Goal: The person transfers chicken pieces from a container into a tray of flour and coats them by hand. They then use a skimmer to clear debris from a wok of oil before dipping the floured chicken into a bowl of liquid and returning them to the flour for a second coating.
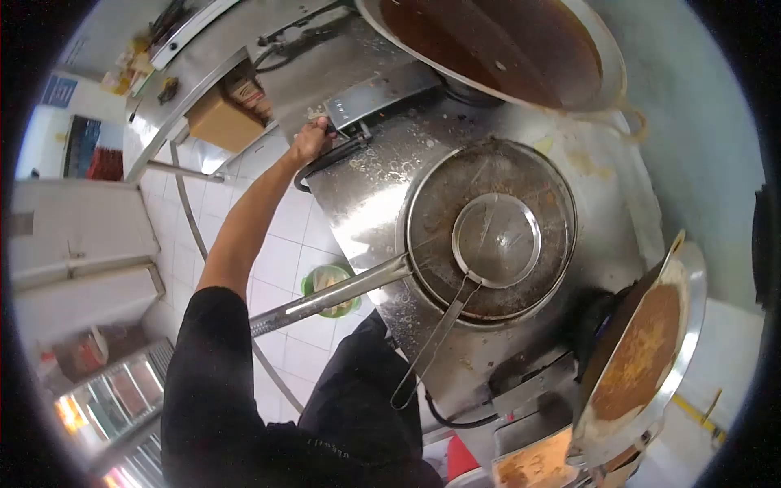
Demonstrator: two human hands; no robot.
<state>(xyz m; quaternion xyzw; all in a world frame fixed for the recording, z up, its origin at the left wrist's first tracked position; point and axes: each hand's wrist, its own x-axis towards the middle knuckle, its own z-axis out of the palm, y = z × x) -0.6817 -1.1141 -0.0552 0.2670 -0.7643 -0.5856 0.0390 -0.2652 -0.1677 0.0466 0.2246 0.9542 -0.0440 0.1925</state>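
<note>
My left hand (311, 140) reaches out to the front edge of the steel stove top, its fingers curled at the near end of a metal burner box (382, 93). Whatever sits inside those fingers is hidden; a black hose (333, 156) and a small valve fitting (364, 130) lie right beside them. To the right, a large round strainer (431, 195) with a long metal handle (333, 299) rests on the stove top. On its mesh lies a smaller fine-mesh strainer (496, 240), its thin handle pointing toward me. My right hand is out of view.
A big pan of dark brown liquid (488, 49) stands at the far end. On the right, a tilted wok (643, 358) holds brown liquid with froth. A green basin (332, 281) sits on the tiled floor; a cardboard box (221, 120) is on a low shelf.
</note>
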